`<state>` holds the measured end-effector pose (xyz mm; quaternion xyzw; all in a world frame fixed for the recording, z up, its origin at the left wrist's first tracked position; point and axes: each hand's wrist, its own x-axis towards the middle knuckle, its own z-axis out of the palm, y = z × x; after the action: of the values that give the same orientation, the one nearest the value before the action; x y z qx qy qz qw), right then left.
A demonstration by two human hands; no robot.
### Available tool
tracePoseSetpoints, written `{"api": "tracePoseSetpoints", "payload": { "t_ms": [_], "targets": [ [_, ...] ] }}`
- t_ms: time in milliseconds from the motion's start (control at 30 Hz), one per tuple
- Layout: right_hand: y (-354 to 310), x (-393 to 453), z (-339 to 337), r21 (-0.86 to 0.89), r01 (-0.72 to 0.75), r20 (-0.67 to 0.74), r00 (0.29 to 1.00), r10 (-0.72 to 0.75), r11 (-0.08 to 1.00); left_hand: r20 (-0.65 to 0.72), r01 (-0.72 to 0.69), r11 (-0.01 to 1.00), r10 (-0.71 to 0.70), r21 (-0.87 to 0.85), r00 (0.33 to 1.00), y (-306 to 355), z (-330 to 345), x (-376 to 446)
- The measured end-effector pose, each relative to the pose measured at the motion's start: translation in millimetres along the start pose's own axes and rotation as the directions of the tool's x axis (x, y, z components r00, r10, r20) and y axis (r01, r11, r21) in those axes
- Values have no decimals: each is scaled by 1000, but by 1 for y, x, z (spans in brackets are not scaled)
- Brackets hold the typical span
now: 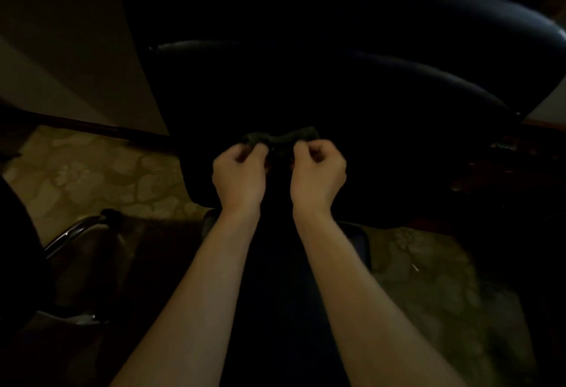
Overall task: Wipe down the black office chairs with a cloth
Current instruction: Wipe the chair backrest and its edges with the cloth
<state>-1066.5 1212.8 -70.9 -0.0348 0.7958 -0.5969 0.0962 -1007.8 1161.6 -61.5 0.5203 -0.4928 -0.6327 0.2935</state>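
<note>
A large black office chair (352, 80) fills the upper middle of the dim view, its padded back and seat curving toward me. Over the front of its seat I hold a small dark cloth (280, 138), bunched into a narrow strip. My left hand (239, 172) pinches the cloth's left end with curled fingers. My right hand (317, 169) pinches the right end the same way. The two hands sit close together, about a hand's width apart. Most of the cloth below my fingers is lost in shadow.
A chrome chair leg with a caster (76, 230) juts in at the lower left, beside another dark chair part (18, 248). Patterned carpet (101, 172) covers the floor. A pale wall (61, 49) with a dark baseboard rises at the left.
</note>
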Motion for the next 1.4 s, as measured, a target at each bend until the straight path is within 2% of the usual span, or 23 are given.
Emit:
{"api": "tracePoseSetpoints", "payload": {
  "t_ms": [100,233,333,433,500,567,733,933,1033,1100,1200,1267,1333,1400],
  "targets": [
    [64,-11,18,-32,-197,17,980,197,980,-11,146,987,-146,68,989,-59,-16,12],
    [119,-23,27,10,-491,61,870,490,871,-2,360,930,-361,79,933,-110,-33,26],
    [117,-20,36,115,-584,111,811,574,804,53,419,908,-418,6,907,-116,-42,42],
    [113,-9,49,255,-713,145,696,703,653,54,452,892,-450,-30,891,-121,-44,56],
    [122,-7,61,247,-787,190,612,768,565,21,510,857,-510,-76,860,-133,-47,64],
    [138,-8,76,235,-813,220,578,786,533,28,547,825,-549,-141,836,-148,-54,76],
    [172,-14,113,277,-841,353,539,765,464,22,498,854,-501,-151,865,-176,-72,113],
    [181,-26,133,434,-816,417,558,717,383,65,409,878,-406,-248,911,-187,-87,123],
    [165,-37,127,447,-815,458,562,689,368,49,337,906,-336,-255,941,-180,-97,112],
    [152,-44,120,454,-822,481,551,682,344,41,281,938,-279,-204,959,-171,-106,103],
    [129,-52,106,434,-845,528,520,671,313,20,99,995,-100,26,995,-152,-113,89],
    [112,-52,97,440,-845,549,522,653,305,0,-5,997,5,81,1000,-134,-111,79],
    [91,-48,88,462,-822,536,557,634,332,-22,-75,992,77,100,997,-112,-100,70],
    [69,-40,78,474,-781,478,616,627,406,-33,-106,987,111,122,993,-87,-85,59]
  ]
}}
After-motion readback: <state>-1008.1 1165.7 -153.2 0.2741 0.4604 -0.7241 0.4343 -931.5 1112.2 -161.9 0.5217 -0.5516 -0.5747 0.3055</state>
